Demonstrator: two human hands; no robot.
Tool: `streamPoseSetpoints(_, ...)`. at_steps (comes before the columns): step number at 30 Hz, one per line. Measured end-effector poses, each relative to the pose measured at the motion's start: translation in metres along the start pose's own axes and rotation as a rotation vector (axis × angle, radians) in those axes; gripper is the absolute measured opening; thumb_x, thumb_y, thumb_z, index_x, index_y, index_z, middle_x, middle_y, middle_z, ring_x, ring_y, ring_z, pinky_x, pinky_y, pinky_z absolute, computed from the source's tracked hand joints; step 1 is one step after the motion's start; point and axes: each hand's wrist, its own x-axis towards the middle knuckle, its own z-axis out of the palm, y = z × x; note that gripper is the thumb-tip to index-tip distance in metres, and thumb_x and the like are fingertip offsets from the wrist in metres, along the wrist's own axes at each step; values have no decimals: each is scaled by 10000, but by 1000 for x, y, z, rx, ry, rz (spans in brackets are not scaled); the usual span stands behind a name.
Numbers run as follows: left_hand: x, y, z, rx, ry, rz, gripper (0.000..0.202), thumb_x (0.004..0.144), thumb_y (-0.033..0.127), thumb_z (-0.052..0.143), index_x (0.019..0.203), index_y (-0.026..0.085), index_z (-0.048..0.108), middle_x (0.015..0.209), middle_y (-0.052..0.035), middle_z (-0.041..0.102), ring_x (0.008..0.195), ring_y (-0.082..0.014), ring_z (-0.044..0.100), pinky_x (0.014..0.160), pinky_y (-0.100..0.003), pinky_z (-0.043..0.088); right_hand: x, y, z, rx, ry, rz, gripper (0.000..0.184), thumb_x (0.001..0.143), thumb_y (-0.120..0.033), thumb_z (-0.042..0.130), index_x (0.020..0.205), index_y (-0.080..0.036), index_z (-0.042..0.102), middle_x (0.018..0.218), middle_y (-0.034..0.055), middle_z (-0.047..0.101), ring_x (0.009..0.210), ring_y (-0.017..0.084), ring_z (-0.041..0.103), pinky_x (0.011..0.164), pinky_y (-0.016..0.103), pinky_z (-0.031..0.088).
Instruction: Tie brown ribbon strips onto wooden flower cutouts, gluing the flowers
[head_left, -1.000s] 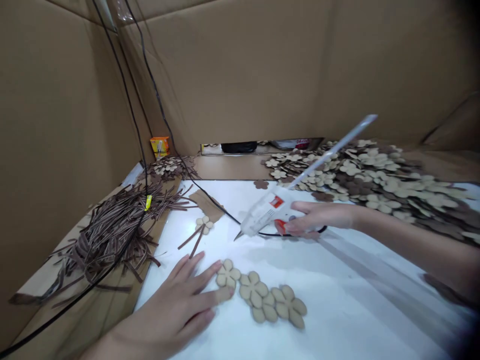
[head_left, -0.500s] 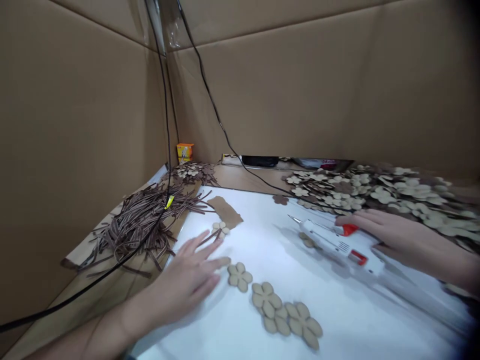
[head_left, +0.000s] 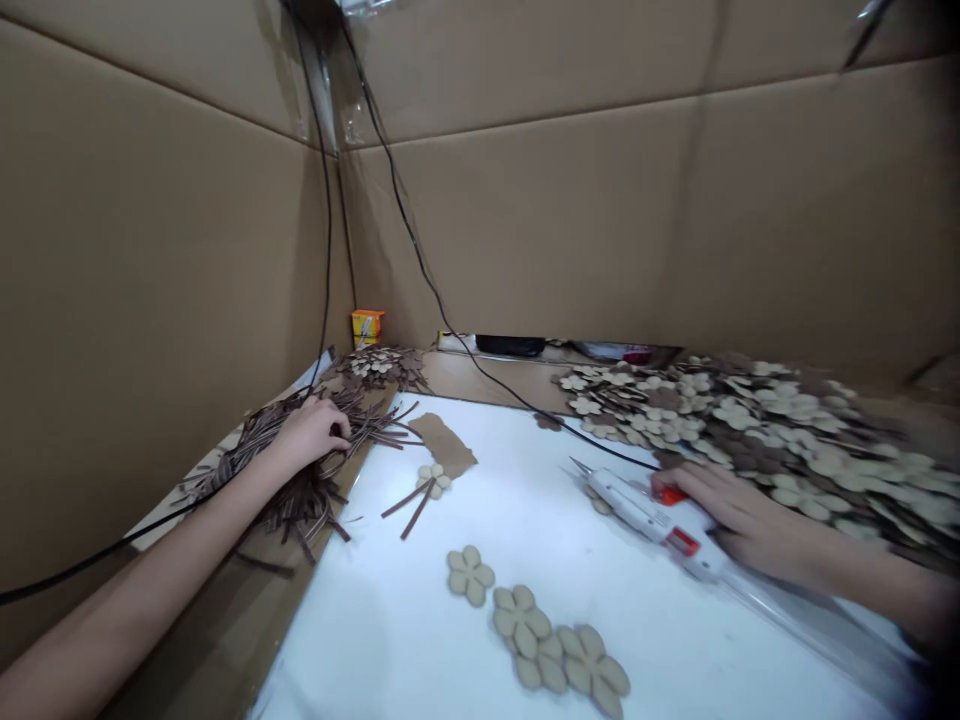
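Hot-glue gun (head_left: 649,515) and beige flower cut-outs (head_left: 517,612) share our white worktop (head_left: 517,505) in the head view. Our right hand (head_left: 739,512) is closed round the gun at its orange trigger, nozzle pointing left; a half-hidden cut-out lies beneath. Our left hand (head_left: 309,432) has its fingers curled in the heap of brown strips (head_left: 296,512); we cannot tell whether it pinches any. As for progress, three cut-outs overlap, another lies just beside them, and a small flower (head_left: 433,480) farther back has two strips reaching from it. Whether glue joins any, we cannot see. Plenty of loose stock is left in the flower pile (head_left: 750,420) on the right. A brown paper scrap (head_left: 444,442) lies by the small flower, a black cord (head_left: 410,235) crosses towards the gun, and cardboard walls (head_left: 600,230) hem us in.
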Motion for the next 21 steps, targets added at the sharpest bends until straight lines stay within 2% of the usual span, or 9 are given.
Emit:
streamPoseSetpoints(2,3,-5,2,-49,15,-1,39,588,282,696,577,245,689,872,-38,676,952,-256,539,866,-328,381,1,0,2,75,-28,-15,474,579,-67,431,999,-244,564,1030,132,615,1001,308,564,883,399,438)
streamPoseSetpoints(5,9,-14,-2,-143,52,-31,109,582,353,700,574,245,696,837,-31,692,898,-242,579,857,-322,395,2,1,-1,91,-106,-25,550,557,-59,432,1066,-221,564,1051,139,599,994,310,563,894,417,424)
streamPoseSetpoints(9,18,-23,-12,-302,119,-107,267,549,470,699,638,218,715,810,-29,713,797,-220,622,738,-282,456,3,1,-15,72,-184,16,719,505,-62,425,1202,-226,499,1138,105,569,1084,291,533,910,414,426)
streamPoseSetpoints(12,21,-27,-22,-396,184,-162,385,591,511,648,745,164,714,753,-52,717,699,-199,630,641,-268,471,5,-6,-34,1,-148,85,754,530,-67,409,1266,-229,425,1203,102,529,1124,277,509,885,403,450)
streamPoseSetpoints(15,22,-26,-34,-405,264,-185,407,642,487,605,805,125,697,720,-67,709,654,-195,618,608,-276,467,11,-28,-57,-51,-56,52,708,562,-69,397,1250,-237,405,1280,93,466,1185,271,447,955,439,386)
streamPoseSetpoints(17,21,-21,-44,-354,336,-182,374,663,468,594,794,131,691,735,-67,700,680,-207,608,639,-295,461,17,-54,-72,-59,36,-5,648,618,-79,387,1244,-246,400,1285,90,455,1190,275,434,959,459,373)
streamPoseSetpoints(21,12,2,-58,-188,458,-115,240,687,419,606,703,190,675,891,-63,669,936,-260,537,862,-364,380,24,-110,-98,-25,85,-176,497,741,-130,383,1205,-297,447,1254,63,482,1146,264,466,908,438,410)
